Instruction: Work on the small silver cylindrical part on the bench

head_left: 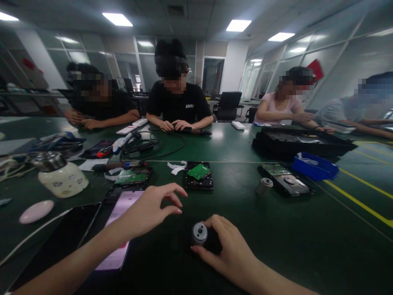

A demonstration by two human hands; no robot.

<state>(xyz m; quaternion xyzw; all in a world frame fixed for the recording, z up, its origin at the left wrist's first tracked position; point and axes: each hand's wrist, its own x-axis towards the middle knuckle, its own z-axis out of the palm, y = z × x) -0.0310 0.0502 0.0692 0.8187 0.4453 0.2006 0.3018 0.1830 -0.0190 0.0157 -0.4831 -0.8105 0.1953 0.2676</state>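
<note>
My right hand (229,250) is closed around the side of a small cylindrical motor (199,234), thumb in front and fingers behind. The motor stands upright on the green table, showing a silver end face with a dark centre and small holes. My left hand (156,205) hovers above the table to the left, fingers curved and apart, with nothing in it. Beneath my left forearm lies a lit phone (107,262). Ahead of my hands is an opened hard drive (199,184) with a green circuit board (199,171) on top.
A second metal cylinder (264,187) stands right, beside another hard drive (291,184), a blue bin (316,167) and a black tray (301,143). At left are a cream bottle (63,178), a pink mouse (37,211), an electric screwdriver (119,165) and cables. Several people sit opposite.
</note>
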